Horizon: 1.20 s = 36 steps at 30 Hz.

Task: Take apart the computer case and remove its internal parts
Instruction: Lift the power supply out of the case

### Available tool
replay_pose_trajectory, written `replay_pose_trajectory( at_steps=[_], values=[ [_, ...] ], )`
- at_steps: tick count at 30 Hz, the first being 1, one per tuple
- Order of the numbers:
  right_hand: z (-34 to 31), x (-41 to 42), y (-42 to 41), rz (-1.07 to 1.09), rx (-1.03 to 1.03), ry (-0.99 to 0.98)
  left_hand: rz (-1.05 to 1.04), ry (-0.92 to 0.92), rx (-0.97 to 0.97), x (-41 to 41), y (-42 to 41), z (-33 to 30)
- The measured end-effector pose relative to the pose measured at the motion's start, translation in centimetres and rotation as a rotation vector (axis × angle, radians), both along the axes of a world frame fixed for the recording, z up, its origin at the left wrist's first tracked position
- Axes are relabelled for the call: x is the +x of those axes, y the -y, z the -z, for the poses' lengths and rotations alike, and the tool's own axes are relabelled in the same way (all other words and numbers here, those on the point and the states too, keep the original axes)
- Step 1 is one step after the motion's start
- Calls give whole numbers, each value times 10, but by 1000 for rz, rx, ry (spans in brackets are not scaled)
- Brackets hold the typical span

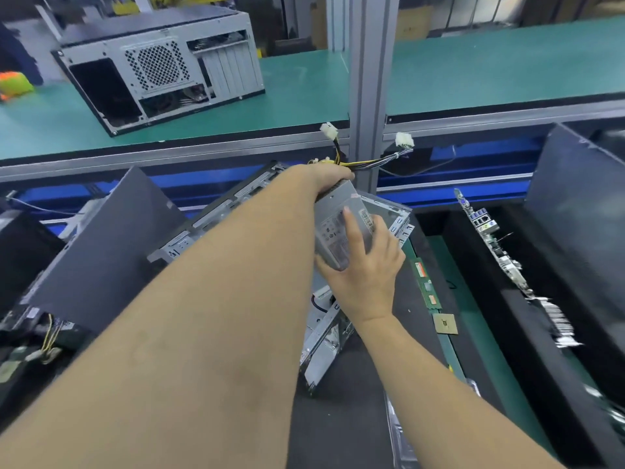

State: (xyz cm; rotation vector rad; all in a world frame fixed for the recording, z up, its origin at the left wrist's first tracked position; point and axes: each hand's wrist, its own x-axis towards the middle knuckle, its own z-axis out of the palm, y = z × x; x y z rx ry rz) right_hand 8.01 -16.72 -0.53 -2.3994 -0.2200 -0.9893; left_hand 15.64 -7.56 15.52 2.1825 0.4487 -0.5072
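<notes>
A green-topped counter (304, 79) runs across the back of a workshop, carrying a second, stripped grey case (159, 66). Nearer, both hands lift a grey power supply (341, 228) above the opened computer case (216, 225): the left hand (324, 177) grips its far end by the wire bundle, the right hand (362, 269) cups its near end. The loose cables (372, 160) (two white plugs dangling) could snag on the aluminium post (368, 96) or the case edge, jerking the unit free. The left forearm hides much of the case interior; the motherboard (490, 245) at right is blurred.
</notes>
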Motion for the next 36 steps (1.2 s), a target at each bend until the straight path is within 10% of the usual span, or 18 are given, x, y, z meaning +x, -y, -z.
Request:
replay_pose_trajectory(
  at_steps=[14, 18, 23, 36],
  values=[
    [2, -19, 17, -287, 157, -170, -371, 297, -12, -23, -19, 18],
    [19, 11, 75, -51, 395, -404, -333, 591, 98, -16, 23, 17],
    [50, 45, 159, 261, 173, -630, -331, 861, -29, -16, 78, 16],
    [64, 105, 278, 297, -79, -989, -301, 630, -164, -5, 216, 99]
  ],
)
